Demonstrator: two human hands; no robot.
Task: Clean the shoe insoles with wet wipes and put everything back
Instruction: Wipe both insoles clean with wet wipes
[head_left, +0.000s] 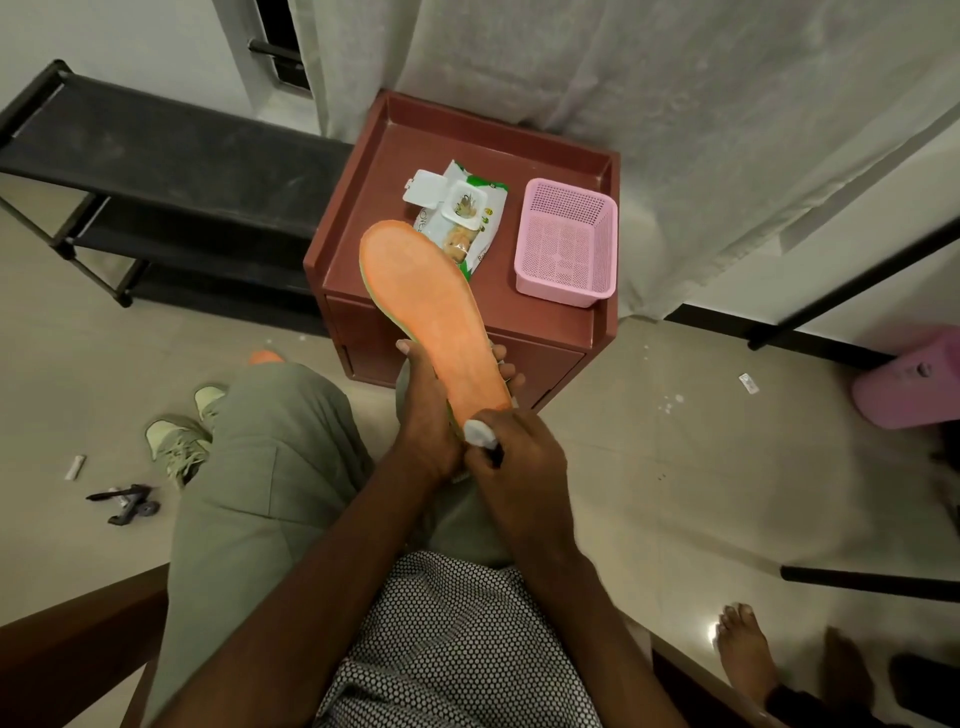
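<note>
A seated person held an orange insole above their lap, toe end pointing away over a small reddish bench. The left hand gripped the heel half, fingers wrapped around its edges. The right hand pinched a bunched white wet wipe against the heel. An open wipes pack and a pink basket sat on the bench. The insole looked light, thin and bendy, so supporting it along the edges near the middle seemed wisest while rubbing.
</note>
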